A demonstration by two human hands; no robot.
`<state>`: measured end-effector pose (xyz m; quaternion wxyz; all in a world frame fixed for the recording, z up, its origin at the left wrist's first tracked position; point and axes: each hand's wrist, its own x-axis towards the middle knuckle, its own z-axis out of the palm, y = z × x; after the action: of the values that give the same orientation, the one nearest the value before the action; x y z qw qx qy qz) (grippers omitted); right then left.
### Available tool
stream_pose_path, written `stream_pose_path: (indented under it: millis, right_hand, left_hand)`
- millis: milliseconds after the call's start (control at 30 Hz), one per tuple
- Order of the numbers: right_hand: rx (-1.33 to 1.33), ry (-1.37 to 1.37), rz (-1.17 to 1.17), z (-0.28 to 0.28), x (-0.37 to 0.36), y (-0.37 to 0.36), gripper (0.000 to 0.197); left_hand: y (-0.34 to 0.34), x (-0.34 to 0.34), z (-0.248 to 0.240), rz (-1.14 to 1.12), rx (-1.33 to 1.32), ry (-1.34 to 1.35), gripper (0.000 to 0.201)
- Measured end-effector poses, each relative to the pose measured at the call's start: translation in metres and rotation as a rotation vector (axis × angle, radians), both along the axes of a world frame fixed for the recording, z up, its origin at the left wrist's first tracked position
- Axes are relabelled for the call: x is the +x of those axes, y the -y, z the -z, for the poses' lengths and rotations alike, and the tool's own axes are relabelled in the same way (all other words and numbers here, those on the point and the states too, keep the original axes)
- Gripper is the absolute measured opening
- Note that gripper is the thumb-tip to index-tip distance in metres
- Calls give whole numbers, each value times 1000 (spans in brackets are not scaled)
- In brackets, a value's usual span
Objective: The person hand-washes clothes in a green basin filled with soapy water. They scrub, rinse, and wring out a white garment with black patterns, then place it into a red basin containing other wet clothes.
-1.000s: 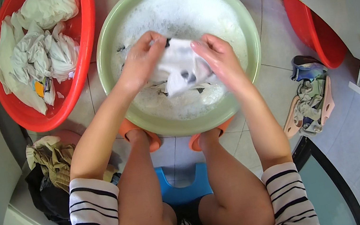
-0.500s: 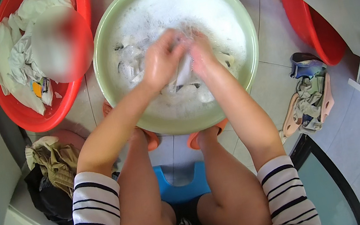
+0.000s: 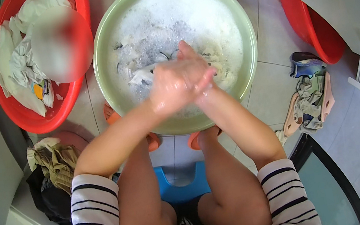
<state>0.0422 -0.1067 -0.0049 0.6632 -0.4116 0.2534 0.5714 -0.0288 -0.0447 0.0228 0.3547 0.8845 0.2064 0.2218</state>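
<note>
Both hands have lifted together since the earlier frames and now press against each other above the middle of the green basin [image 3: 248,37], wet and soapy. Left hand [image 3: 171,90] overlaps the right hand [image 3: 199,73]; the fingers lie close together, and whether they pinch any cloth I cannot tell. Pale laundry [image 3: 144,73] floats in suds at centre frame, just left of the hands. Soaked, it looks limp, heavy and slippery; bunching a fold would likely grip best. A red tub [image 3: 37,121] of clothes sits upper left.
</note>
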Motion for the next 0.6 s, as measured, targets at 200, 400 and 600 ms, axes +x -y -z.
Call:
stream_pose_path:
  millis: [200,400,600]
  right_hand:
    - [-111,189,-172,-37,-10,-8,29]
    - [-16,210,-262,-18,-9,11,24]
    - [-16,-40,-33,-25,-7,13,18]
  left_hand:
    - [-21,0,7,-172,-98,-191,25]
    - [-1,1,-9,-32,-43,53,24]
    - [5,9,-20,33,-16,228,19]
